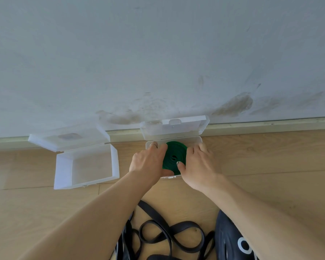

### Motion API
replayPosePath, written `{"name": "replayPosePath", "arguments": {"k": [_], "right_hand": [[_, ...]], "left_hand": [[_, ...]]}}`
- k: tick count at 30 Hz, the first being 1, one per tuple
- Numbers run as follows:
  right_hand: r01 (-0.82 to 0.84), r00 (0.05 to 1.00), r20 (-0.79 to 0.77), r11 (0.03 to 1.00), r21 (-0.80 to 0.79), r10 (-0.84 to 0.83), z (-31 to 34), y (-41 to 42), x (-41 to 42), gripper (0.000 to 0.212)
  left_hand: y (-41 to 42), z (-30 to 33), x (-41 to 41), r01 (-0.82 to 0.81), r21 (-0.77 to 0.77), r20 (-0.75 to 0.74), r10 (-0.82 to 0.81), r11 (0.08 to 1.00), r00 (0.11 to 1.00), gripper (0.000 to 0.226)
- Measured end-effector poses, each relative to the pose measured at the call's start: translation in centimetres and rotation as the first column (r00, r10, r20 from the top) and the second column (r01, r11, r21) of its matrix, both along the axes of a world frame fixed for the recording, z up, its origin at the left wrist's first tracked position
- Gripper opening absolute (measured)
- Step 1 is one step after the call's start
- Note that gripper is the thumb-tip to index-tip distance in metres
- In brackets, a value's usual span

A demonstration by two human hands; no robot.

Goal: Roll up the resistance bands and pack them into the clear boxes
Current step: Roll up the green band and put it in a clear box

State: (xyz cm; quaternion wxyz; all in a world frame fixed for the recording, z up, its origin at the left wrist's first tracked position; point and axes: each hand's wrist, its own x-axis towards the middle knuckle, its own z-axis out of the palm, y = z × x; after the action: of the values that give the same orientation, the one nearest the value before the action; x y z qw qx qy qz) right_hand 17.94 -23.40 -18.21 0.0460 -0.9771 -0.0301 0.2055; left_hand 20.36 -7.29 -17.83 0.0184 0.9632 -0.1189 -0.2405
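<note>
- A green rubber resistance band wound into a flat coil [174,156] sits in a clear plastic box with its hinged lid up [174,128], standing on the wooden floor [270,156] against the pale wall [158,53].
- The left hand [148,162] grasps the coil's left edge, fingers curled around it.
- The right hand [197,164] clasps the coil's right edge, thumb pressed on its face.
- A second clear plastic box [86,166] lies open well to the left.
- Loose black rubber bands [158,233] lie tangled near the person, beside a black patterned object [227,239].
</note>
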Motion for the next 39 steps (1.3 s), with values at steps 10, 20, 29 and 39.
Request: {"name": "replayPosePath", "arguments": {"k": [10,20,29,39], "right_hand": [[0.011,0.998,0.069,0.999,0.047,-0.014,-0.3,-0.3,-0.2,0.046],[0.022,0.970,0.231,0.971,0.240,-0.079,-0.5,-0.9,-0.7,0.027],[0.056,0.927,0.334,0.943,0.327,-0.171,0.2,-0.6,-0.7,0.043],[0.176,0.914,0.242,0.853,0.491,-0.327,2.8,0.4,1.9,0.055]], "left_hand": [[-0.4,-0.2,0.4,0.014,0.069,0.021,-0.015,0.998,1.000,0.066],[0.3,-0.3,0.8,-0.033,-0.066,-0.020,0.032,0.997,0.999,0.069],[1.5,0.6,-0.1,0.072,-0.135,0.009,-0.071,0.988,0.997,0.042],[2.2,3.2,1.1,-0.116,-0.368,0.181,0.193,0.922,0.964,0.034]]}}
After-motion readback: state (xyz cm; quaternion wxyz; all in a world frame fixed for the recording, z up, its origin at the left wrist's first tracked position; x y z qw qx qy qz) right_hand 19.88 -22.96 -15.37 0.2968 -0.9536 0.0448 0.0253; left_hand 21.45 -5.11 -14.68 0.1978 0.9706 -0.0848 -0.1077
